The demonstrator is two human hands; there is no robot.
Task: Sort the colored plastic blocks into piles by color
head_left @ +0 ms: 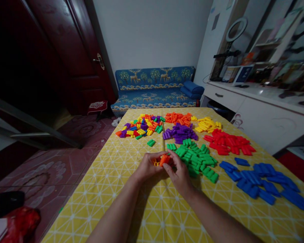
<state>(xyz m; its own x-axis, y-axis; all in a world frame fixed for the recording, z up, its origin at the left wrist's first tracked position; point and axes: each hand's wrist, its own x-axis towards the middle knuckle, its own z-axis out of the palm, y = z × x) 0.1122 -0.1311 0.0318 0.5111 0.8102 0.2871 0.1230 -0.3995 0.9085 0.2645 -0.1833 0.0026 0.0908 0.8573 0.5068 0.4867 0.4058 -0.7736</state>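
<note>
Close together over the middle of the table, both my hands are closed on small plastic toy blocks. My right hand (177, 168) pinches an orange block (164, 160) between thumb and fingers. Curled beside it, my left hand (149, 164) holds a yellow block (156, 163) with round open ends, partly hidden by the fingers. I cannot tell whether the two blocks are joined. Just right of my right hand lies a heap of green blocks (195, 155). A separate green block (151, 143) rests beyond my left hand.
A mixed-colour heap (142, 126) lies at the far left of the yellow patterned table (111, 189). Orange (178, 118), purple (181, 132), yellow (207, 125), red (229, 141) and blue (258, 180) heaps spread rightward. Behind stands a blue sofa (152, 96); a white dresser (266, 118) is on the right.
</note>
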